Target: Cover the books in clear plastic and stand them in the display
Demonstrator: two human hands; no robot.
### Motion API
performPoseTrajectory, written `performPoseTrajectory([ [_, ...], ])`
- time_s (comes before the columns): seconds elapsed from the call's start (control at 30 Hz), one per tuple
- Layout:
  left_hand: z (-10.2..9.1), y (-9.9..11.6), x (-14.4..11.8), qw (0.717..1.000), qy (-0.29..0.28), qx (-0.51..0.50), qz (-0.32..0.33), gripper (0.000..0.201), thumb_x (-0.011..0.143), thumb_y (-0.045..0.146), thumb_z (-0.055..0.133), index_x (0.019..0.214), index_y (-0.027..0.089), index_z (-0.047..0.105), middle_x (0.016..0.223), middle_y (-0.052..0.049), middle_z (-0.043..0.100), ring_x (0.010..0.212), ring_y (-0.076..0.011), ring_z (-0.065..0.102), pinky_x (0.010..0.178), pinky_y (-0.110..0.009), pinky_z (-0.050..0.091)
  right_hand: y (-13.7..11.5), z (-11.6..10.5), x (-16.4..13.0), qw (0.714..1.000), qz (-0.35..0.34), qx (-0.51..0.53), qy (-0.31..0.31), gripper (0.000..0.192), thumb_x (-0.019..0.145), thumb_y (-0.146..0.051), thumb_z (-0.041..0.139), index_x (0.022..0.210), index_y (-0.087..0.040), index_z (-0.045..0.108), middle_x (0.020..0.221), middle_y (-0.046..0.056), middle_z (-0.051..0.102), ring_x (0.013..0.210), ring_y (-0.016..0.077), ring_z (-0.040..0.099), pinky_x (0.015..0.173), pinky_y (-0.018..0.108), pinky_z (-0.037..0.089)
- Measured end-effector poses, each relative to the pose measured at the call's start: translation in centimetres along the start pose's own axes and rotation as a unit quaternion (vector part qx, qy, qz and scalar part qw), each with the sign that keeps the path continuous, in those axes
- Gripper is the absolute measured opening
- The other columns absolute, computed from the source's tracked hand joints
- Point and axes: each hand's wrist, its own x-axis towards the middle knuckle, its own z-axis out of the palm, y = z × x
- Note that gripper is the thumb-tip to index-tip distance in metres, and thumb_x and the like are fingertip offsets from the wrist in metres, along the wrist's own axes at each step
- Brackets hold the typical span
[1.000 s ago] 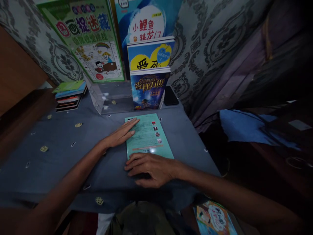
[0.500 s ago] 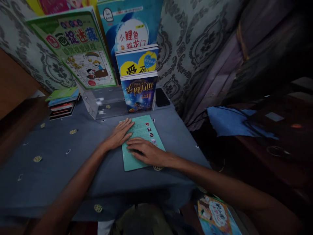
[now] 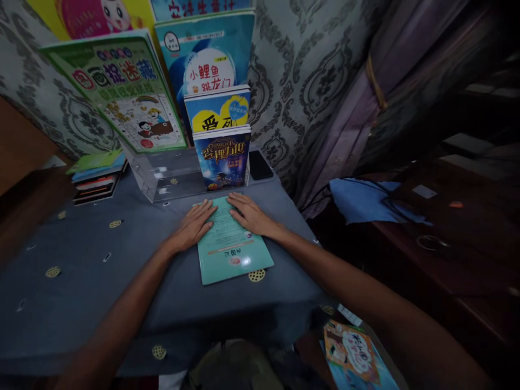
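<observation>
1. Teal booklet [image 3: 231, 249] lies flat at frame centre on the grey tablecloth [image 3: 101, 271], long axis running toward the display stand [image 3: 170, 173].
2. Left hand [image 3: 193, 227] and right hand [image 3: 249, 214] rest spread and flat on its far corners, equally near, gripping nothing.

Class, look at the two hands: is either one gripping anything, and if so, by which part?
Nothing is gripped. The left hand and right hand lie flat, palms down, on the far end of the green booklet lying on the table.
</observation>
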Motion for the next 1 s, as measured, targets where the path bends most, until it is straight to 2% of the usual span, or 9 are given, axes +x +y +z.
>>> performPoseTrajectory([
  [0.2,0.3,-0.1,-0.1,1.000,0.009,0.012,0.003,0.060,0.106,0.050,0.024,0.156,0.018,0.037,0.167,-0.012,0.028,0.157,-0.0230,0.019,0.128,-0.052,0.014,-0.9,-0.2,0.1,0.995,0.058,-0.066,-0.038,0.057,0.103,-0.035,0.040,0.152,-0.007,0.043,0.164,0.020,0.033,0.154,0.0312,0.027,0.125,0.054,0.025],
  [0.33,0.4,-0.1,-0.2,1.000,0.002,0.016,0.006,0.061,0.106,0.050,0.024,0.156,0.018,0.035,0.167,-0.011,0.027,0.157,-0.0225,0.019,0.128,-0.051,0.014,-1.2,0.0,-0.1,0.993,0.058,-0.094,-0.029,0.055,0.103,-0.036,0.040,0.152,-0.010,0.044,0.163,0.018,0.035,0.153,0.0300,0.030,0.124,0.053,0.028],
  [0.67,0.3,1.1,-1.4,1.000,-0.010,0.016,0.009,0.062,0.106,0.051,0.021,0.156,0.017,0.034,0.168,-0.011,0.025,0.157,-0.0218,0.017,0.129,-0.048,0.012,-2.1,0.3,-1.4,0.994,0.048,-0.101,-0.015,0.057,0.101,-0.035,0.041,0.149,-0.004,0.046,0.161,0.021,0.039,0.152,0.0323,0.032,0.125,0.051,0.029],
  [0.87,0.7,2.0,-2.8,1.000,-0.013,0.016,0.018,0.061,0.106,0.051,0.022,0.157,0.018,0.033,0.168,-0.011,0.024,0.157,-0.0228,0.015,0.129,-0.050,0.012,-3.4,0.5,-3.1,0.995,0.042,-0.090,-0.002,0.056,0.101,-0.035,0.038,0.149,-0.008,0.046,0.160,0.018,0.041,0.152,0.0323,0.031,0.125,0.056,0.028],
  [1.0,0.9,2.9,-4.1,0.999,-0.017,0.019,0.027,0.063,0.107,0.052,0.020,0.158,0.018,0.031,0.168,-0.011,0.024,0.158,-0.0230,0.014,0.129,-0.049,0.012,-4.7,0.5,-4.6,0.995,0.049,-0.087,-0.005,0.058,0.101,-0.035,0.037,0.150,-0.006,0.045,0.161,0.020,0.038,0.153,0.0329,0.029,0.125,0.055,0.028],
])
